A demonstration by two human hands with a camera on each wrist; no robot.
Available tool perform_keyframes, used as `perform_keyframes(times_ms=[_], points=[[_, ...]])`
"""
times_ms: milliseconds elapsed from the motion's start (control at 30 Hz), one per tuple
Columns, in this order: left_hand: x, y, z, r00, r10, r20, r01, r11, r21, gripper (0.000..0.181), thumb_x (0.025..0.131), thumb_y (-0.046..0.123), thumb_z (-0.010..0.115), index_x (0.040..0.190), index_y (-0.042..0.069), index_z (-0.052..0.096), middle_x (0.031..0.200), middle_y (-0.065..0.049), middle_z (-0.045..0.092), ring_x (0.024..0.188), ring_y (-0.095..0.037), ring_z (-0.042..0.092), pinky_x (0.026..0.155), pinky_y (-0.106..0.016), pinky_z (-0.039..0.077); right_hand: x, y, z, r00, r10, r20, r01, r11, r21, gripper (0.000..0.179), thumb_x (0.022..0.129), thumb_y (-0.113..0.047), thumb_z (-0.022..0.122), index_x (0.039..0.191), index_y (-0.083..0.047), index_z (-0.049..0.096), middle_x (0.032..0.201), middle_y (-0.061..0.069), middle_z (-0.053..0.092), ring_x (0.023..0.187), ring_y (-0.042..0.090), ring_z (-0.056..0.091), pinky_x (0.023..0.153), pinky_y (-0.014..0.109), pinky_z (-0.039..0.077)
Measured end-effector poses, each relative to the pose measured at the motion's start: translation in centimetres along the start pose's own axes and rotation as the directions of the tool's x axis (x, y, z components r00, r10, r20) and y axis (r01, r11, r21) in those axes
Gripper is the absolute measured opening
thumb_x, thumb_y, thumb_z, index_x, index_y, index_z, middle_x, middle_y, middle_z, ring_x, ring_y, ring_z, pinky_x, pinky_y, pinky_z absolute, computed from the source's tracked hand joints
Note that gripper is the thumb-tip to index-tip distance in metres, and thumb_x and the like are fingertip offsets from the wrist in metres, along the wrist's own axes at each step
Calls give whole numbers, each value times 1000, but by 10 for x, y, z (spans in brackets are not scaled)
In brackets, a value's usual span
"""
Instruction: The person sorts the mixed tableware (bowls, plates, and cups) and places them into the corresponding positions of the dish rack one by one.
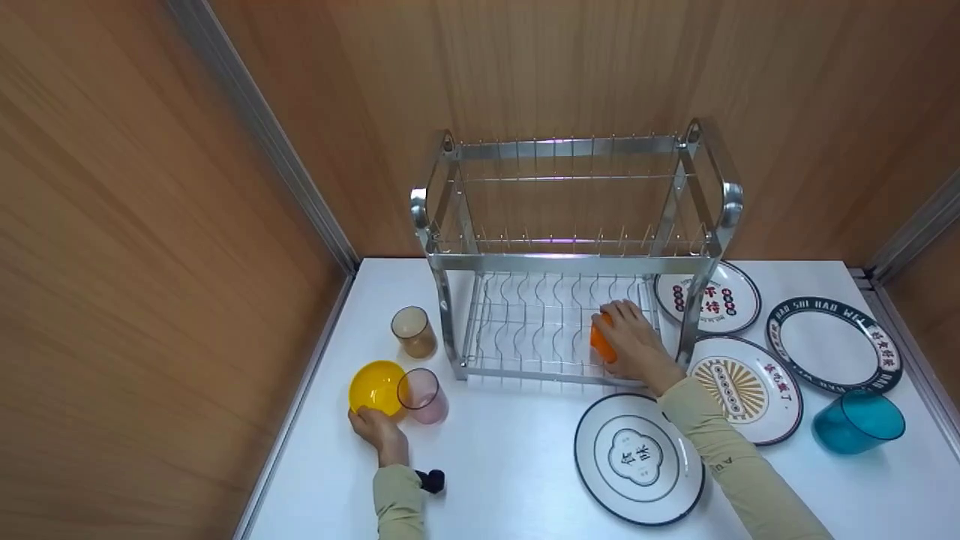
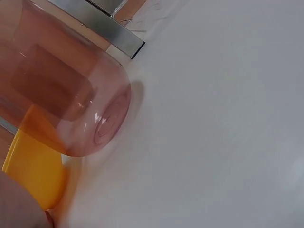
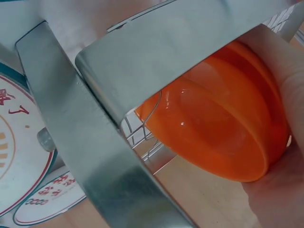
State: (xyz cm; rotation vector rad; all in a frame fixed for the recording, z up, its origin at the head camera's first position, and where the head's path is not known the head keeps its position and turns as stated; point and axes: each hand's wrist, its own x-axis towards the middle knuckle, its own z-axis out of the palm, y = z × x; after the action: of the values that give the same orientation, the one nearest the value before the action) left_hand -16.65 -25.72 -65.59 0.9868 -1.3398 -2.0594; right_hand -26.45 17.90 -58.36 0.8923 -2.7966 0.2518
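My right hand [image 1: 636,343] grips an orange bowl [image 1: 602,340] at the right end of the lower tier of a metal dish rack [image 1: 570,264]. In the right wrist view the orange bowl [image 3: 213,118] is tipped on its side, my fingers around its edge, partly behind a rack bar. At the left of the table, my left hand [image 1: 381,433] holds the near rim of a yellow bowl [image 1: 373,386]. A pink see-through cup [image 1: 425,401] stands right beside that bowl and overlaps its edge. Only a bit of the left hand shows in the left wrist view.
An amber cup [image 1: 415,337] stands behind the yellow bowl, left of the rack. Under my right forearm lies a white plate [image 1: 637,491]. Several more plates, one with a black lettered rim [image 1: 784,345], and a teal cup [image 1: 855,427] are at the right. Wooden walls enclose the table.
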Motion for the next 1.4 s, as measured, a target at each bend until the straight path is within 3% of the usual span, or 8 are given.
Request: perform_keyframes(times_ms=[100,267,533,667,833,1000,1300,1400], points=[[0,2,-3,1000,-17,-6,16,999,-28,57,113,32,16,166,14,3,170,-12,15,153,-27,22,126,-33,19,2,-3,-1,1000,-3,26,4,1000,-24,75,74,-19,93,137,-5,55,143,23,48,135,46,40,120,61,27],[-4,7,-6,998,-46,-39,43,996,-83,58,113,34,16,166,18,-2,171,-10,10,155,-26,19,126,-31,18,3,-9,-5,998,7,62,-4,999,-50,78,75,-15,92,141,-3,54,147,24,48,139,49,37,119,64,26],[-9,14,-10,999,-31,-34,23,978,-209,53,114,38,22,165,26,15,167,-8,22,148,-26,29,123,-33,28,-1,-15,-7,992,59,113,-55,998,-42,79,76,-9,90,144,-2,51,154,25,42,144,50,32,120,64,22],[-12,16,-13,1000,-15,-18,11,978,-208,51,114,38,23,164,26,20,165,-8,27,144,-24,33,122,-34,30,-3,-17,-8,990,74,118,-74,997,-7,79,75,-10,92,143,-3,53,156,26,39,145,50,30,121,64,22],[-18,22,-12,1000,20,-15,-22,977,-213,50,113,34,28,162,24,26,158,-6,34,138,-22,39,120,-34,33,-2,-16,-9,997,69,42,-71,996,46,66,83,-18,87,140,-4,57,151,26,44,141,49,34,119,64,26],[-21,29,-10,997,68,-31,-75,951,-301,47,112,24,30,159,21,30,150,-4,40,134,-22,42,118,-34,37,-1,-14,-6,998,35,-44,-33,999,42,59,85,-21,84,136,-3,60,143,28,50,135,50,40,118,64,29],[-28,40,-11,983,166,-74,-181,919,-349,45,109,17,32,154,18,38,144,-4,44,129,-24,45,115,-35,41,0,-16,-4,997,36,-61,-34,999,33,54,91,-27,77,136,-2,59,144,28,49,136,51,40,120,62,26],[-32,44,-12,983,171,-70,-185,913,-365,45,109,18,33,154,18,38,144,-4,43,130,-24,44,116,-34,40,-1,-16,-3,997,37,-67,-33,998,58,57,91,-27,77,138,-2,59,146,28,48,138,51,39,120,62,24]])
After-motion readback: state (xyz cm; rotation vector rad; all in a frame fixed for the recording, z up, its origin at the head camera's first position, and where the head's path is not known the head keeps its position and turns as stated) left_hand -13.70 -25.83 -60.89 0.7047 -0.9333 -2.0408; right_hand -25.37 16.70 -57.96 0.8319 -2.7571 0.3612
